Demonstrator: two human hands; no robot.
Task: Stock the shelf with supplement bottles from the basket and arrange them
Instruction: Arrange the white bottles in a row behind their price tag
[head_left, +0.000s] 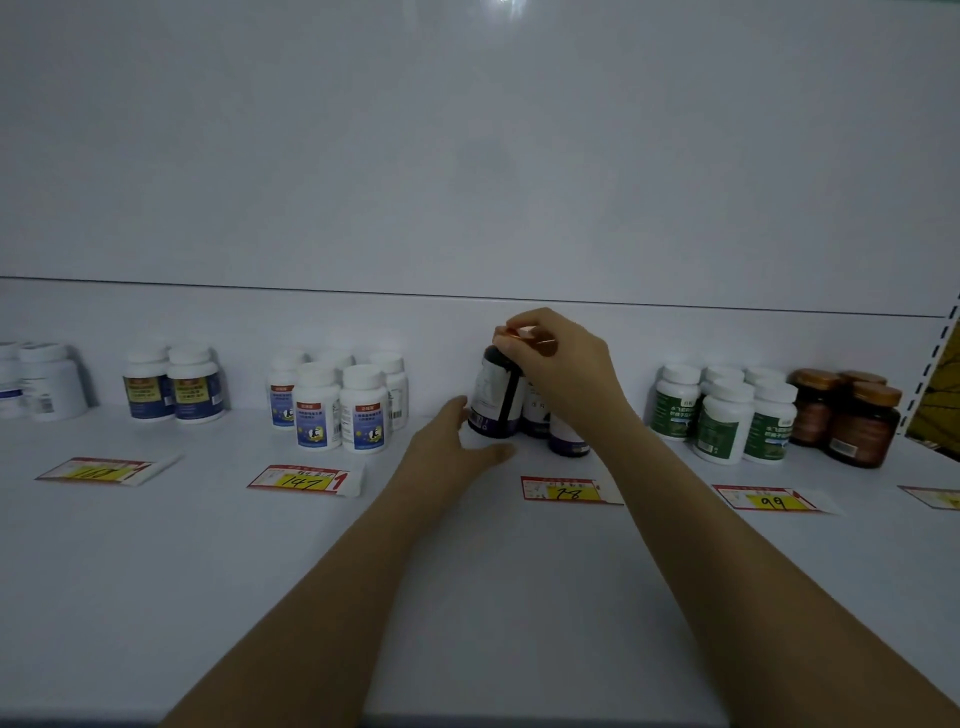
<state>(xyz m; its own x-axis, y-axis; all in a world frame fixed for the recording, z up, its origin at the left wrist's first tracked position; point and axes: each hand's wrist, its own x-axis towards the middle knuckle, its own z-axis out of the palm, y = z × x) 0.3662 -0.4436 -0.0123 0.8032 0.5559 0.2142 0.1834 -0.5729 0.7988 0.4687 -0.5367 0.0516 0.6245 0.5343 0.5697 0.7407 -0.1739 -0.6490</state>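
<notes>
1. Arranging stage, by judgement: the right hand (558, 364) grips the copper-coloured cap of a dark bottle (496, 395) from above, fingers curled shut around it; the bottle stands on or just above the white shelf (156, 545), tilted slightly. Whether its base touches the shelf cannot be told.
2. Left hand (452, 441): fingers spread and relaxed, holding nothing; fingertips just beside the lower left flank of the dark bottle, palm low over the shelf.
3. Dark group: at least two more dark bottles (569, 439) stand right of the held one, partly hidden behind the right wrist; the price tag marked 78 (563, 489) lies in front of them.
4. Neighbours: blue-labelled white bottles (337, 410) to the left behind the tag marked 147 (304, 480); green-labelled white bottles (727, 415) to the right behind the tag marked 99 (774, 501); brown jars (852, 421) at far right.
5. Basket: not in view.
6. Next move, by judgement: seat the held bottle squarely beside its group, label turned to the front, the left hand steadying its base, then release the cap without toppling it.
</notes>
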